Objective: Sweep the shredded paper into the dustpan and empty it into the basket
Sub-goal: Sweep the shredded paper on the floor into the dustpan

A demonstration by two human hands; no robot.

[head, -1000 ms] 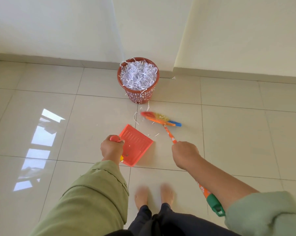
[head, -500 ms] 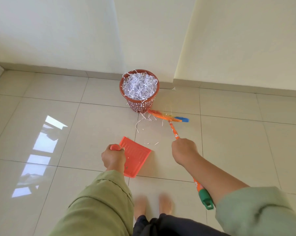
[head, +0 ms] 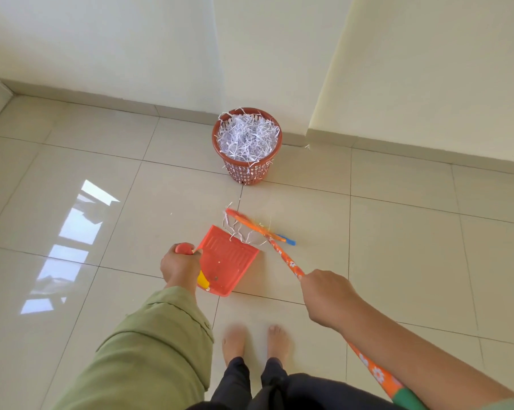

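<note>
Broom (head: 282, 255) handle slants from right hand (head: 323, 297) up-left toward dustpan (head: 229, 261) mouth.

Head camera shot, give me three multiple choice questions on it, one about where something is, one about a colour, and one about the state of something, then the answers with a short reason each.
1. Where is the basket standing?
A. On the floor by the wall corner
B. Between the person's feet
C. Inside the dustpan

2. What colour is the dustpan?
A. Blue
B. Red-orange
C. White

3. What is the state of the basket?
A. Empty
B. Tipped on its side
C. Upright and heaped with shredded paper

Answers:
1. A, it stands on the tiles just in front of the skirting, beyond the broom.
2. B, the pan held by the left hand is red-orange, and the right hand grips the broom's orange handle.
3. C, white strips pile up to its rim and it stands straight.
</note>
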